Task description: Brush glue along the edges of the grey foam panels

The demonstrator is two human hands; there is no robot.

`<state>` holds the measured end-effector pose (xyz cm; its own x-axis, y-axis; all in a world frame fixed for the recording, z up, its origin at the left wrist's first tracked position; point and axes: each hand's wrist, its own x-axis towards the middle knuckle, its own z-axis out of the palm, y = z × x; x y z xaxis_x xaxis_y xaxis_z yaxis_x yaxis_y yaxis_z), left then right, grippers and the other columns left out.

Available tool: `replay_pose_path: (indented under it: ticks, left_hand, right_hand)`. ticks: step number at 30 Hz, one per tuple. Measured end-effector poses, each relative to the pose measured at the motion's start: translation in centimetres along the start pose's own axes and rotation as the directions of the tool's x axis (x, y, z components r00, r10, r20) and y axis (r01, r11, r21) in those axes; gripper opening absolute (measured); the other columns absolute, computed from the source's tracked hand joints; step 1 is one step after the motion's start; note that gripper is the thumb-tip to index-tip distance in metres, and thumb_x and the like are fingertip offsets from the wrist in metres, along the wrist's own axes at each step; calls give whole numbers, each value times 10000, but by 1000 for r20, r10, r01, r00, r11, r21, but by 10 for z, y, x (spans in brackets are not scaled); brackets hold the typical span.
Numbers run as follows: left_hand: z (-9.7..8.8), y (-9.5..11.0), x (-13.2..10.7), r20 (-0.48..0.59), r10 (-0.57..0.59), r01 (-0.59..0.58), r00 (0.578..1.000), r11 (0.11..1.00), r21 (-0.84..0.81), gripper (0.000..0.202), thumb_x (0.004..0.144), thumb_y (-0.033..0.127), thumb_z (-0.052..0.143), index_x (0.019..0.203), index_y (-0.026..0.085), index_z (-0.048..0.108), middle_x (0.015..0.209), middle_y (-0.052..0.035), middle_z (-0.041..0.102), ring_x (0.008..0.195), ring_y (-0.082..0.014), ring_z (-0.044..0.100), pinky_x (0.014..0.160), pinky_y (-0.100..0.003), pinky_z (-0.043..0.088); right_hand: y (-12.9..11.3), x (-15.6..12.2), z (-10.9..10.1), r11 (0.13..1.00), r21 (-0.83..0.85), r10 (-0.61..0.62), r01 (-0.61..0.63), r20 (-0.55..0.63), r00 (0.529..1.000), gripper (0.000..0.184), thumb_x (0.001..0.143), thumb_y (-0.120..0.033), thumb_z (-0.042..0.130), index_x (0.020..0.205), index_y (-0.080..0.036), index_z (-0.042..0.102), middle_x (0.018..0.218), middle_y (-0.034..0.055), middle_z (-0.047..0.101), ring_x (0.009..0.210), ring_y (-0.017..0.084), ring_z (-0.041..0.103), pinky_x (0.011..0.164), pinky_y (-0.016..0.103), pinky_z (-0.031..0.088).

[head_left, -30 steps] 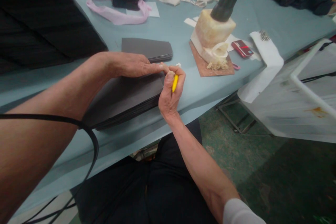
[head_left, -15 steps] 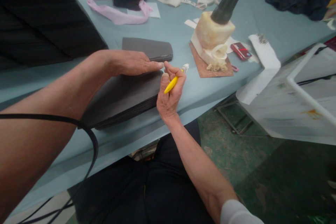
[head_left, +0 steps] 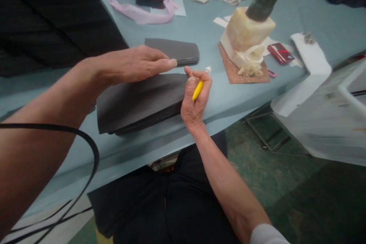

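Note:
My left hand (head_left: 137, 65) lies flat with its fingers extended, holding nothing, at the far edge of a stack of dark grey fabric pieces (head_left: 140, 103). Its fingertips are close to a smaller dark grey stack (head_left: 174, 51) beyond. My right hand (head_left: 196, 99) is curled around a yellow marker (head_left: 197, 90) with a white tip (head_left: 207, 70), beside the near stack's right corner. The marker's middle is partly hidden by my fingers. The hands are slightly apart.
The pale blue cloth-covered table (head_left: 217, 103) carries a cream block with a dark column (head_left: 246, 34), a red phone (head_left: 280, 53), pink ribbon (head_left: 140, 12) and black fabric (head_left: 57, 15). A black cable (head_left: 94, 160) crosses my left forearm. A white frame (head_left: 328, 122) stands right.
My left fingertips have drawn back from my right hand and now lie apart from it. The marker has tilted from nearly upright, and the whole view has shifted slightly.

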<state>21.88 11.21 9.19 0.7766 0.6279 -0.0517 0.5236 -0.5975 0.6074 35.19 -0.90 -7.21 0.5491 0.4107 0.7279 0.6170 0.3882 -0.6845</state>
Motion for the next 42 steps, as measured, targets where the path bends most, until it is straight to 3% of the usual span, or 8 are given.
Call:
replay_pose_path:
  ticks: [2,5,7,11,18,29,37,42]
  left_hand:
    - [-10,-8,-29,64,54,-59,996,996,73,922,926,936,511,1370,181,797,1253,-67,800,1170,-319,731,1162,-542,522]
    - [-15,-21,-80,-21,22,-18,1000,983,183,1179,775,1102,510,1589,260,652,1535,-85,720,1357,-401,700,1211,-567,522]
    - [-12,-32,-112,-30,68,-56,997,950,306,1305,735,1137,505,1693,251,514,1755,-115,535,1607,-440,508,1351,-574,385]
    - [6,-53,-150,-61,185,-133,981,865,484,1211,875,1077,393,1749,240,374,1879,-166,309,1731,-423,323,1410,-560,283]
    - [19,-64,-153,-52,163,-107,985,822,559,924,1045,811,447,1742,218,319,1857,-187,332,1733,-434,308,1398,-581,289]
    - [11,-71,-153,-66,-4,37,998,863,504,1245,863,1001,533,1778,215,221,1905,-193,204,1755,-448,227,1422,-530,196]
    - [8,-71,-156,-71,10,25,997,882,470,1349,804,1141,248,1776,206,239,1891,-201,227,1747,-460,240,1416,-551,207]
    - [-1,-72,-161,-76,-40,68,996,909,412,1392,752,1167,309,1795,250,208,1911,-168,192,1761,-459,197,1422,-564,200]
  right_hand:
    - [-1,0,0,999,45,13,-13,6,1000,283,1213,-431,378,1395,-269,521,1358,111,763,1346,206,766,1214,480,606]
    - [-3,0,-1,993,113,30,-32,23,999,279,1208,-435,400,1394,-271,527,1368,112,766,1356,214,766,1217,489,597]
    - [-5,0,-2,987,155,45,-48,23,999,259,1201,-435,426,1375,-280,538,1365,103,767,1348,212,766,1210,479,596]
    - [-8,0,-3,977,196,81,-85,31,996,252,1191,-446,457,1346,-269,547,1362,98,754,1341,218,758,1232,507,570]
    - [-7,2,-5,989,148,3,-6,24,1000,244,1198,-413,439,1333,-240,547,1329,101,749,1315,230,767,1204,556,576]
    - [2,2,-6,999,46,-31,29,45,999,267,1208,-418,364,1353,-251,514,1312,102,678,1328,259,780,1171,534,600]
    - [1,4,-8,997,34,-65,64,43,997,252,1213,-391,368,1348,-244,522,1307,96,685,1307,249,795,1152,526,611]
    - [-4,3,-5,1000,-5,-30,30,4,1000,252,1211,-435,385,1328,-262,526,1305,104,738,1295,246,802,1185,567,599]
